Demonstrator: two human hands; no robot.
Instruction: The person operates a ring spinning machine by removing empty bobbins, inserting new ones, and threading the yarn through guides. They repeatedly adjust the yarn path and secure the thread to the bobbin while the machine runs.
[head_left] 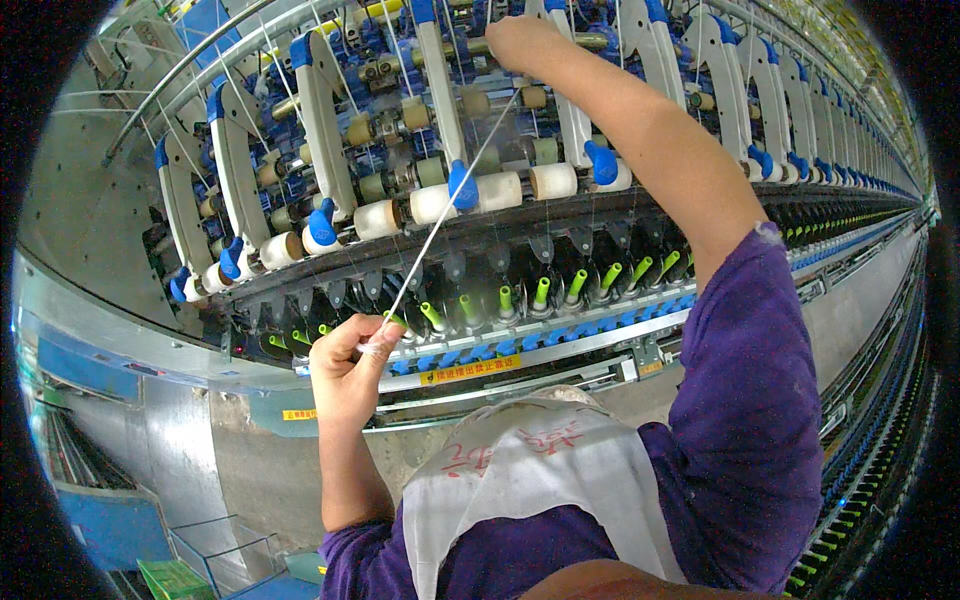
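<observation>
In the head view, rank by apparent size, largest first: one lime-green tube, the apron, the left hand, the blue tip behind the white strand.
1. Apron
2. Left hand
3. Blue tip
4. Lime-green tube

Left hand [345,385] pinched (low); right hand [524,46] raised.

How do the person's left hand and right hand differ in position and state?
The left hand is low, near the lime-green tubes; the right hand is high, above the white rollers. The left hand pinches the white strand; the right hand's fingertips are hidden, so its hold is unclear. Both hands are bare.
</observation>
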